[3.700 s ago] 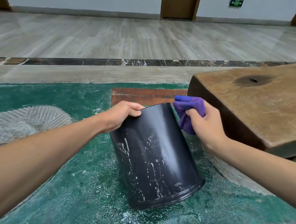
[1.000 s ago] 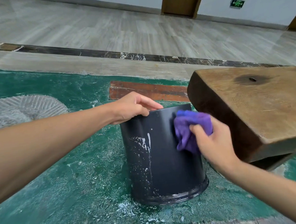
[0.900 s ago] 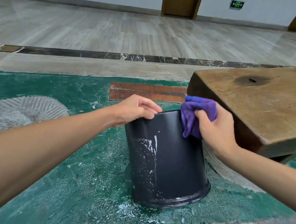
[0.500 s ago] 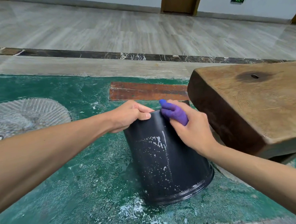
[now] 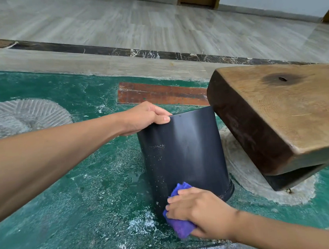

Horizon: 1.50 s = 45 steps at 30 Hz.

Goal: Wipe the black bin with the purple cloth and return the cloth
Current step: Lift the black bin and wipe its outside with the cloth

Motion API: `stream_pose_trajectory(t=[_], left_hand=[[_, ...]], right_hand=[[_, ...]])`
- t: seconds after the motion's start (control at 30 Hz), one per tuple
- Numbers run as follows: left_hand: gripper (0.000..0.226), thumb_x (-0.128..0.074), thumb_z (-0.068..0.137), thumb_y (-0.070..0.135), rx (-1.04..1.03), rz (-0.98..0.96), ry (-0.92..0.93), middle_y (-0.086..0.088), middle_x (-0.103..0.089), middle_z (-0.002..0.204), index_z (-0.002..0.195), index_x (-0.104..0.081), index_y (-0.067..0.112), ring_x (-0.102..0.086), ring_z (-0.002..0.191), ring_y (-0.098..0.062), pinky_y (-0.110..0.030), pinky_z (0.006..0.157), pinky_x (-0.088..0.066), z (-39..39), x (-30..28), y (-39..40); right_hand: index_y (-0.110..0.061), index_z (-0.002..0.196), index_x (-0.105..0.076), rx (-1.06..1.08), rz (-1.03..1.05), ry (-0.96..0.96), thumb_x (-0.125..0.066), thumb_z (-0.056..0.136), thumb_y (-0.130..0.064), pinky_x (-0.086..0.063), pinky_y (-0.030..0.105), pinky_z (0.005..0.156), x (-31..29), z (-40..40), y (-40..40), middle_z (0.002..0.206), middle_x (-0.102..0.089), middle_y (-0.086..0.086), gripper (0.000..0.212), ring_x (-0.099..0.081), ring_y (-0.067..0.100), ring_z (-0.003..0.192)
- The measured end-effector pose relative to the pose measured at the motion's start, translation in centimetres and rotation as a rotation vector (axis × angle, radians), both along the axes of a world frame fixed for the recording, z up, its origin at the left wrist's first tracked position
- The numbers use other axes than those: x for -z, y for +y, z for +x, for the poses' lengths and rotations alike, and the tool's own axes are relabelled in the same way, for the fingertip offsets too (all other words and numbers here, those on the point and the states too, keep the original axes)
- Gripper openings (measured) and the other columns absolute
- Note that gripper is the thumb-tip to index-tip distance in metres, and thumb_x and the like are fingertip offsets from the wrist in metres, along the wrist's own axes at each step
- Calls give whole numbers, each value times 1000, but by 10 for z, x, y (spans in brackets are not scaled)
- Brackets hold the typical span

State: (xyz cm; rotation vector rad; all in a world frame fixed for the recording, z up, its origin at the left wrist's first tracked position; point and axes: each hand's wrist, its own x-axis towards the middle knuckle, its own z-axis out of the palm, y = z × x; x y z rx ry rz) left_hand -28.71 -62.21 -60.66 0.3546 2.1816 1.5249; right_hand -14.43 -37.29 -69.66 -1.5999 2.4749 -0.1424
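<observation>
Right hand (image 5: 200, 211) closed on crumpled purple cloth (image 5: 180, 224), pressing it against lower wall of black cylindrical plastic bin (image 5: 184, 152) near its flared lip. Bin inverted on worn green painted floor (image 5: 66, 204), possibly tilted slightly. Faint white specks on bin's left side. Left hand (image 5: 143, 117) grips bin's upper edge, thumb on wall. Thick brown wooden slab (image 5: 279, 113) just beside bin, right. Reddish-brown plank (image 5: 160, 93) beyond.

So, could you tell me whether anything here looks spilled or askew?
White residue is scattered over the green floor around the bin, thickest at its base. The bin stands upside down and tilted.
</observation>
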Motion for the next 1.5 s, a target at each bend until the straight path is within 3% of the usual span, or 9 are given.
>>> stream_pose_trajectory(t=[0.13, 0.33, 0.47, 0.57, 0.8, 0.97, 1.23, 1.4, 1.5], left_hand=[[23, -56, 100, 19, -10, -7, 38, 0, -78, 107, 112, -75, 17, -72, 104, -19, -33, 94, -55, 4, 0, 1], [39, -52, 92, -3, -67, 29, 20, 0, -76, 114, 117, -73, 20, -71, 107, -21, -39, 100, -53, 6, 7, -5], [55, -46, 75, -8, -135, 27, 10, -8, -77, 109, 104, -78, 27, -70, 107, -33, -52, 100, -52, 7, 8, -7], [57, -48, 66, 2, -127, 16, 0, -8, -77, 108, 105, -78, 30, -71, 106, -33, -52, 100, -52, 8, 9, -9], [50, -54, 70, 8, -115, 0, -14, -2, -79, 104, 105, -78, 34, -73, 103, -24, -44, 100, -53, 11, 8, -8], [52, -54, 64, 8, -186, 81, -28, 1, -79, 99, 96, -80, 39, -73, 96, -19, -29, 89, -56, 11, 13, -9], [50, -54, 73, -1, -147, 134, -39, -5, -78, 105, 102, -80, 29, -73, 102, -23, -31, 94, -56, 4, 16, -10], [29, -58, 84, 0, -145, 158, -22, -12, -75, 103, 95, -76, 20, -67, 93, -20, -29, 88, -49, 4, 14, -7], [7, -65, 90, 19, -18, -43, 120, -4, -74, 90, 87, -71, 18, -64, 82, -11, -31, 83, -47, 7, 12, -15]], right_hand=[[-30, 125, -70, 117, -54, -176, -67, 82, -24, -42, 28, 114, -10, 4, 4, 128, -73, -13, 44, -60, 3, 130], [-33, 105, -76, 601, -617, -519, -50, 73, -6, -53, 13, 56, -40, -5, 13, 93, -81, -7, 50, -74, 4, 63], [-23, 105, -76, 827, -987, -252, -54, 83, 15, -50, 10, 81, -69, -47, 13, 106, -78, -19, 49, -72, -6, 92], [-36, 99, -73, 949, -1080, -106, -57, 89, 3, -46, 10, 84, -89, -79, 12, 102, -75, -29, 44, -67, -11, 98], [-42, 102, -75, 991, -1027, -67, -57, 90, -15, -55, 43, 99, -85, -110, -11, 123, -73, -20, 34, -72, 12, 108], [-27, 120, -77, 724, -874, -29, -66, 92, -11, -41, 20, 113, -61, -96, -18, 133, -68, -21, 34, -60, -3, 128], [-18, 128, -74, 275, -398, -58, -79, 75, -4, -39, 29, 119, -17, -38, 14, 137, -70, -4, 54, -59, 12, 135], [-28, 126, -74, 150, -190, -114, -74, 80, -16, -42, 28, 116, -1, -1, 33, 135, -70, -13, 47, -57, 1, 134], [-32, 117, -74, 363, -315, -327, -63, 77, -11, -57, 22, 84, -7, 6, 33, 108, -78, -17, 46, -74, 1, 98]])
